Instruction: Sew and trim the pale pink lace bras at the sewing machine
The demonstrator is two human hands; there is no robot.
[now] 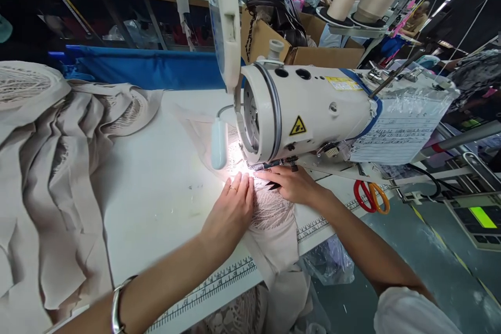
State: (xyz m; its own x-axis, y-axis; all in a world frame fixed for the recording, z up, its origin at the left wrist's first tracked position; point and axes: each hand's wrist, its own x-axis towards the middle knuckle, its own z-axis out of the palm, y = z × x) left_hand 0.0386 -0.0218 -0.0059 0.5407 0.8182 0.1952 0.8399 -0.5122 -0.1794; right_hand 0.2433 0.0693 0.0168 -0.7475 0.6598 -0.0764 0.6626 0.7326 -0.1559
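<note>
Pale pink fabric with a gathered lace section [270, 211] runs under the lit needle area of a white sewing machine [305, 109] and hangs over the table's front edge. My left hand [235, 203] lies flat on the fabric's left side, fingers together and stretched toward the needle, a ring on one finger. On the other side, my right hand [291, 182] reaches up to the presser foot area. Black pointed blades, looking like thread snips [273, 186], stick out from under its fingers. Glare hides the needle and the fabric edge there.
A heap of similar pale strips [58, 182] covers the table's left side. Orange-and-red-handled scissors [371, 197] hang at the right edge. A ruler tape [219, 282] lines the front edge. Behind stand a cardboard box [324, 57] with a black bag and blue cloth [148, 68].
</note>
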